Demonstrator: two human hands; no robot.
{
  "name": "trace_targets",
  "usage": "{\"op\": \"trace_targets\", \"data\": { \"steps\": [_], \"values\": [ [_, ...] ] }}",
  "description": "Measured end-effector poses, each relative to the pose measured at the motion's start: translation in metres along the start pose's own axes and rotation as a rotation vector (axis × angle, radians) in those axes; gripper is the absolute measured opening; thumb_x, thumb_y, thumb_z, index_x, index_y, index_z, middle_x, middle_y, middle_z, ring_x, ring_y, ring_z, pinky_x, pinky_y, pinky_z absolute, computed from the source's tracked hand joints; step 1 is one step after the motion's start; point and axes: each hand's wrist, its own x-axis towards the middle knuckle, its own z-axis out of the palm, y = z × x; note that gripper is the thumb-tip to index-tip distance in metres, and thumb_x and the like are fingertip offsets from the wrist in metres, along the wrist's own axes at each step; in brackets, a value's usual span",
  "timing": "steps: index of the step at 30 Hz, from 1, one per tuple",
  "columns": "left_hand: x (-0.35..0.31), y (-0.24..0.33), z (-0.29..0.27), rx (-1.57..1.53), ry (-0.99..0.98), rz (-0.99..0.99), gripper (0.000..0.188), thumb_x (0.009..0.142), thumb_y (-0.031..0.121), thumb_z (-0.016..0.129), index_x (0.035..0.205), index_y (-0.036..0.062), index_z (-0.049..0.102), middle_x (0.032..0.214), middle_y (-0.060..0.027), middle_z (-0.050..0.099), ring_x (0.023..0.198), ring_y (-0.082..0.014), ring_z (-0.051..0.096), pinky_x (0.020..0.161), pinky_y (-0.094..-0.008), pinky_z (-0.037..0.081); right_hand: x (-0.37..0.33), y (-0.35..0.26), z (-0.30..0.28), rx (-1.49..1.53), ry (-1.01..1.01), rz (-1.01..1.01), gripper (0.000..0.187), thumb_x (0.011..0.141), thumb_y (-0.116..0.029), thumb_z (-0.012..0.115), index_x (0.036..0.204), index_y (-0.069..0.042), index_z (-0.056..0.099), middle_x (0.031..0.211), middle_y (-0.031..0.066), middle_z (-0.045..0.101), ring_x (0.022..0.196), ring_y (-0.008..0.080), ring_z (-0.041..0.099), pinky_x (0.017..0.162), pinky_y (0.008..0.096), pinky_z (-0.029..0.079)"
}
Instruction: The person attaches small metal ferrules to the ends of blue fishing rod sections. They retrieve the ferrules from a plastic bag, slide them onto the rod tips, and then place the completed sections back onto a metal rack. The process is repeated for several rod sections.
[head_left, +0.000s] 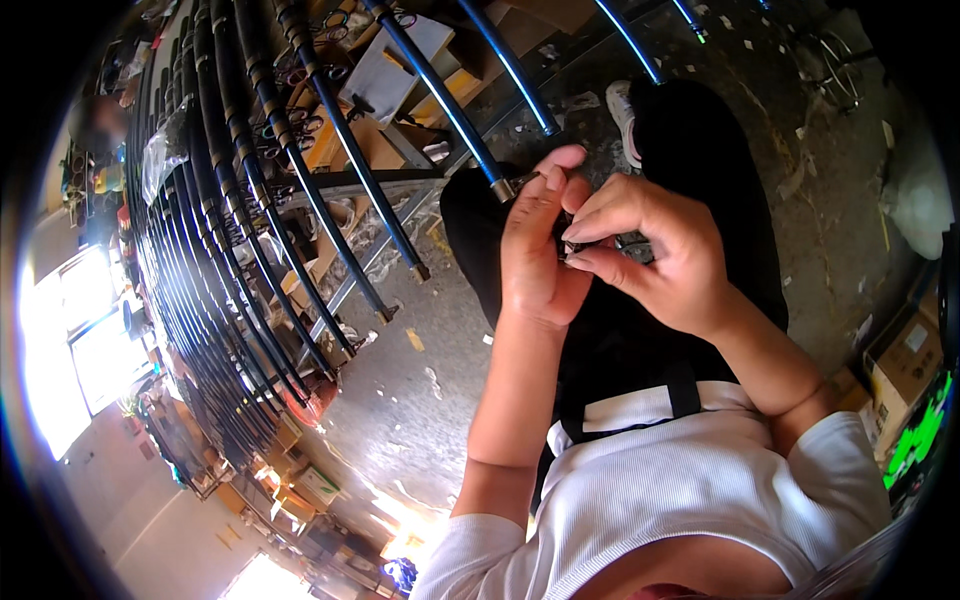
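Note:
My right hand [655, 245] is closed in a pinch, thumb against fingertips, on a small dark piece [569, 248] with a bit of shine. Its kind is too small to tell. Close beside it, my left hand [540, 240] is turned palm inward with its fingers partly curled, and the pinched piece sits against or just in front of its palm. What the left fingers hold is hidden. The metal-capped end of a blue rod [455, 112], which looks like a fishing rod section, reaches to the left hand's fingers; whether they touch cannot be made out.
Many dark and blue rods [385, 215] hang in a long row along the left. Behind them are cardboard boxes [365, 140] and a grey board [392, 65]. My black-trousered legs [690, 140] are below the hands. Scraps litter the concrete floor [400, 370]; a carton [908, 350] stands at right.

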Motion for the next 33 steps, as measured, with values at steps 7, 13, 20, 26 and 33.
{"op": "trace_targets", "data": {
  "steps": [7, 13, 20, 26, 33],
  "values": [
    [0.039, 0.034, 0.008, -0.178, -0.218, 0.096, 0.039, 0.093, 0.041, 0.049, 0.108, 0.0063, 0.058, 0.061, 0.0063, 0.034, 0.051, -0.0045, 0.030, 0.038, -0.0173, 0.020, 0.018, 0.010, -0.005, 0.940, 0.029, 0.305, 0.018, 0.071, 0.005, 0.074, 0.082, 0.003, 0.060, 0.084, 0.0126, 0.064, 0.068, 0.0174, 0.064, 0.059, 0.0269, 0.053],
    [0.061, 0.052, 0.027, -0.146, -0.415, 0.146, 0.049, 0.089, 0.050, 0.050, 0.108, 0.0052, 0.058, 0.062, 0.0069, 0.032, 0.050, -0.0030, 0.027, 0.037, -0.0159, 0.022, 0.036, 0.020, 0.005, 1.015, 0.171, 0.166, 0.016, 0.071, 0.008, 0.072, 0.079, 0.003, 0.060, 0.084, 0.0166, 0.064, 0.068, 0.0185, 0.065, 0.063, 0.0282, 0.054],
    [0.059, 0.054, 0.031, -0.060, -0.452, 0.208, 0.036, 0.092, 0.040, 0.052, 0.101, 0.0062, 0.062, 0.064, 0.0058, 0.035, 0.050, -0.0039, 0.029, 0.036, -0.0163, 0.022, 0.040, 0.021, 0.007, 0.937, 0.174, 0.047, 0.017, 0.070, 0.010, 0.071, 0.081, 0.006, 0.059, 0.084, 0.0174, 0.064, 0.071, 0.0201, 0.065, 0.066, 0.0291, 0.055],
    [0.058, 0.053, 0.031, -0.070, -0.456, 0.194, 0.033, 0.094, 0.037, 0.050, 0.097, 0.0052, 0.059, 0.061, 0.0055, 0.033, 0.050, -0.0037, 0.030, 0.036, -0.0164, 0.022, 0.039, 0.017, 0.009, 0.865, 0.241, 0.025, 0.017, 0.071, 0.011, 0.071, 0.082, 0.006, 0.058, 0.086, 0.0172, 0.063, 0.074, 0.0201, 0.066, 0.066, 0.0282, 0.056],
    [0.055, 0.053, 0.030, -0.038, -0.491, 0.165, 0.032, 0.095, 0.034, 0.048, 0.096, 0.0038, 0.057, 0.060, 0.0064, 0.031, 0.050, -0.0035, 0.030, 0.038, -0.0165, 0.022, 0.036, 0.012, 0.009, 0.855, 0.292, 0.074, 0.020, 0.073, 0.008, 0.071, 0.086, 0.004, 0.057, 0.085, 0.0132, 0.062, 0.076, 0.0153, 0.064, 0.068, 0.0242, 0.053]
  ]
}}
